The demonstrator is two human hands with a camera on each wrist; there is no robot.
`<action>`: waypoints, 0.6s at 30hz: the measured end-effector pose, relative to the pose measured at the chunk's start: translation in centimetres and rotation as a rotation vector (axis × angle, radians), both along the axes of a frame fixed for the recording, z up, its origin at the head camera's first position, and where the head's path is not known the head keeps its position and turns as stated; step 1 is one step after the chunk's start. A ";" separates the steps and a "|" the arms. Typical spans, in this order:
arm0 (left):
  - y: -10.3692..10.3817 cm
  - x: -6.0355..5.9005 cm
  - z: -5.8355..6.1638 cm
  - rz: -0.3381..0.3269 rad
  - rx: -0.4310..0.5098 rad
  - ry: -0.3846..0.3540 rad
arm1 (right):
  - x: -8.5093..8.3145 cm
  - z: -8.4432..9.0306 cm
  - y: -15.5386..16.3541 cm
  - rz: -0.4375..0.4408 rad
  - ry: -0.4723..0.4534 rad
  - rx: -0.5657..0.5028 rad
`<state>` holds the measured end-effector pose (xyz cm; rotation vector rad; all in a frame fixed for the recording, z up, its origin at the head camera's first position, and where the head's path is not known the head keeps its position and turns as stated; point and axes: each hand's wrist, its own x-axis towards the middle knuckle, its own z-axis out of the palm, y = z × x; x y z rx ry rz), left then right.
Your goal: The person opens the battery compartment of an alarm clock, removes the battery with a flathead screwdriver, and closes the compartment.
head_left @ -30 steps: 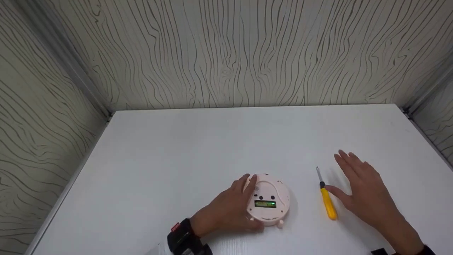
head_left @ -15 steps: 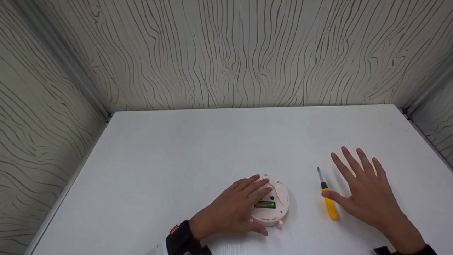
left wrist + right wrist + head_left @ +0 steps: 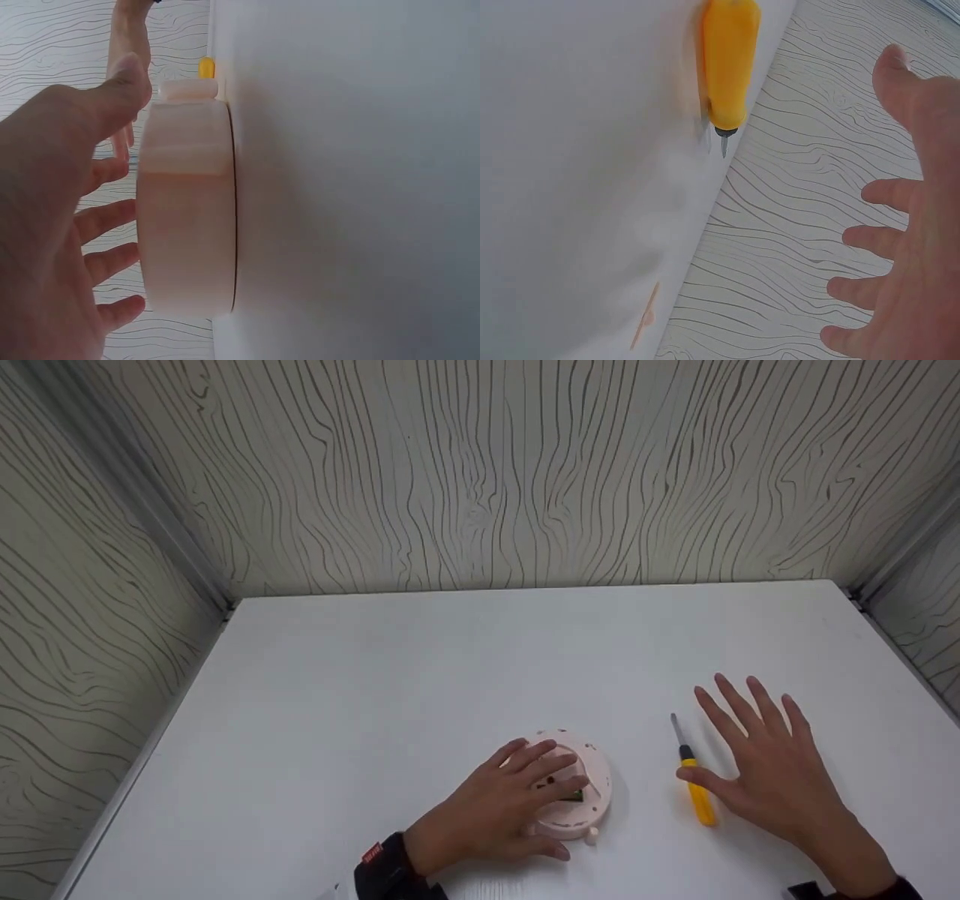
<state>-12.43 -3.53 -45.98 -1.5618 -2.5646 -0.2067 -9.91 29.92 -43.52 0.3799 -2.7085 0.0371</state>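
Note:
A round pale pink clock (image 3: 598, 772) lies back side up on the white table. Spread above its back is my left hand (image 3: 501, 810), covering most of the battery slot (image 3: 576, 796). In the left wrist view the thumb and fingers are parted over the clock (image 3: 187, 240); whether a fingertip touches its back I cannot tell. To the right lies a screwdriver (image 3: 703, 804) with a yellow handle and a metal shaft. My right hand (image 3: 776, 784) has its fingers fanned out beside it, the thumb over the handle. The right wrist view shows a gap between hand and screwdriver (image 3: 731, 67).
The white table (image 3: 360, 682) ends at a wood-grain patterned back panel (image 3: 480, 480). Similar panels (image 3: 82, 660) stand at the sides. A small foot (image 3: 592, 835) sticks out from the clock's near edge.
My left hand has come off the clock's left rim, and its fingers now spread over the back and battery slot. My right hand's fingers have fanned apart and shifted slightly left.

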 end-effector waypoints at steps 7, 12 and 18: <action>-0.2 0.2 -0.2 -0.027 -0.052 0.003 | 0.0 0.0 -0.1 0.002 -0.007 -0.009; -0.2 0.3 -0.1 -0.016 -0.067 0.002 | 0.0 -0.1 -0.1 -0.009 -0.022 -0.007; -0.1 0.3 0.1 -0.004 -0.100 -0.038 | 0.1 -0.1 -0.2 -0.019 -0.038 0.005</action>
